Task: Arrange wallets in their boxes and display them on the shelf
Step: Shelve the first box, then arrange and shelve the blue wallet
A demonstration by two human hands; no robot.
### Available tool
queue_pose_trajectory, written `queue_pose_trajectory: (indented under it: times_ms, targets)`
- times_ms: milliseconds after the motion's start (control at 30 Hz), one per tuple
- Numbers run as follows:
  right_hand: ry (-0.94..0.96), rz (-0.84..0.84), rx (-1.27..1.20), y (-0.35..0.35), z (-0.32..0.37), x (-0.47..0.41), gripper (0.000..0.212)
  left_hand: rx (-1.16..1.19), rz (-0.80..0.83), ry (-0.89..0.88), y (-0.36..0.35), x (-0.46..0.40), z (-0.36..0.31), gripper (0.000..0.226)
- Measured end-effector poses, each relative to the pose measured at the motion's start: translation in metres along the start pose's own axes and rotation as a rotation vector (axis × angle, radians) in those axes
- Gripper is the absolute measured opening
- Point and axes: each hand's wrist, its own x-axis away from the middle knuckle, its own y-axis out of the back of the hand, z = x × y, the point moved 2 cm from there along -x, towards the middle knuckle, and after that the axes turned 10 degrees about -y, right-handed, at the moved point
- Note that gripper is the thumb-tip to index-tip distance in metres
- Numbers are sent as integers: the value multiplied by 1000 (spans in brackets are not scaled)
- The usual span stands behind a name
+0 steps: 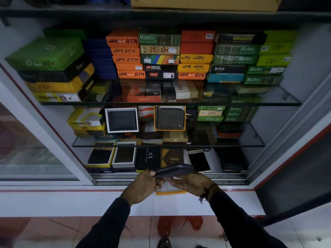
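A dark blue zip wallet (173, 170) is held edge-on between both hands in front of the cabinet's lowest level. My left hand (143, 187) pinches its left end and my right hand (191, 183) supports its right end from below. Under the hands an open yellow-rimmed box (170, 192) rests on the white ledge, mostly hidden. On the middle glass shelf (241, 144) two wallets stand displayed in open boxes: a black one in a white box (122, 120) and a grey zip one in a yellow box (169, 118).
The top glass shelf (268, 102) carries stacked orange, green, yellow and black wallet boxes (161, 56). More open boxes (111, 155) and dark boxes lie on the cabinet floor. A sliding glass door (26, 140) stands at the left, its track (116, 177) just beyond the hands.
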Motion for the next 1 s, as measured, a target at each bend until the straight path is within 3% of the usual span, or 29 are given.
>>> queue_pose_trajectory:
  times_ms: [67,267,367,533,667,867,1000]
  targets:
    - [23,-71,23,2,-1,-2,26,30,4,3,3,1,2,90]
    - [116,-230,218,27,19,6,19,-62,-102,-33,31,11,0,43]
    - [113,-388,309,36,34,20,39,-271,-261,-96,48,13,-6,20]
    - [209,-426,138,19,34,25,40,-429,-350,-234,33,-1,-5,15]
    - [217,-411,258,-18,7,17,40,-483,-453,-296,15,-13,10,28]
    - [341,-519,363,-19,-7,15,41,-476,-484,-286,17,-13,29,29]
    - [418,-559,431,4,17,33,42,-442,-376,-277,27,-5,23,29]
